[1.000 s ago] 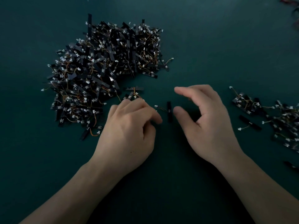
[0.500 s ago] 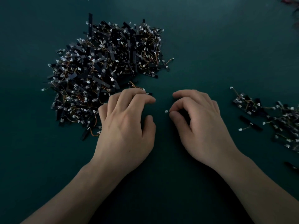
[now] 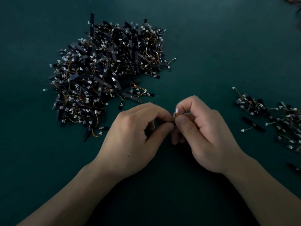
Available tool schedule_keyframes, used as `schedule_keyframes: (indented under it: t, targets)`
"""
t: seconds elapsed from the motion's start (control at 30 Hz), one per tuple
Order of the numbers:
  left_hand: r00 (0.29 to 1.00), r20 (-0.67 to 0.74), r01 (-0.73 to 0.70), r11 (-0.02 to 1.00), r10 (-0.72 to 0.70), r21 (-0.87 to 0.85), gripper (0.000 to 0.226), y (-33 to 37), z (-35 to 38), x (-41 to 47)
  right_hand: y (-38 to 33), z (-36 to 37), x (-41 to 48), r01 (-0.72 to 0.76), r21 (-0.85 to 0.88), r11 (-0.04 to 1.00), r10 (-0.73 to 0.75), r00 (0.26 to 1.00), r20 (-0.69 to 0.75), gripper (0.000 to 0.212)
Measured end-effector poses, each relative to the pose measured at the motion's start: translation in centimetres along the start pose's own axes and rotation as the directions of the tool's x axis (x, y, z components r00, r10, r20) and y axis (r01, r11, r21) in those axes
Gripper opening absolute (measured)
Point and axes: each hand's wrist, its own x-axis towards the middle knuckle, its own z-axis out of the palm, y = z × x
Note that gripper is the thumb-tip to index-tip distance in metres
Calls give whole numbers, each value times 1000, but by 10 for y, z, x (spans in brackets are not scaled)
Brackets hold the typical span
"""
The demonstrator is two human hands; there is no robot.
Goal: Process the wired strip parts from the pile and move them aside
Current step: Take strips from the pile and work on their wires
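Head view, 1 frame. A dark green table [image 3: 211, 46] carries 2 gatherings of small black strips with thin orange wires and white plugs. The large pile [image 3: 105, 75] lies at the far left, densely tangled, with a few loose strips [image 3: 132, 97] spilling from its near edge toward the hands. The smaller set-aside group [image 3: 276, 118] lies at the right edge, well apart from the pile, and 1 single strip [image 3: 253, 125] rests just beside it on the near left. Both hands meet near the middle of the frame, between the 2 gatherings and raised slightly off the surface. Between them they hold 1 wired strip part [image 3: 169, 122]. The left hand [image 3: 135, 137] has its thumb and forefinger curled and clamped on the dark strip body, most of which is hidden by the fingertips. The right hand [image 3: 203, 136] pinches the orange wire between thumb and forefinger, and the white connector [image 3: 176, 110] stands upright just above the pinch. The remaining fingers of both hands are folded inward; the 2 hands touch or nearly touch at the fingertips — which of these cannot be told. Both forearms enter from the bottom corners. Reddish items [image 3: 291, 0] at the top right corner are too blurred to identify.
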Motion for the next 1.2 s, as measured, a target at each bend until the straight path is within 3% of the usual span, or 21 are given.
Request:
schedule_keyframes:
  t: [0.33,0.47,1.2]
  targets:
    - [980,-13,190,961,-196,-200,3,2,-2,1,-2,0,5,-33,-44,999,29,996,-81,26]
    - [985,40,171,966,-166,-193,14,4,-3,1,-3,-2,4,-41,36,999,44,996,-83,28]
    - [983,22,182,968,-181,-170,25,6,-4,2,-4,0,5,-56,-32,998,53,996,-72,24]
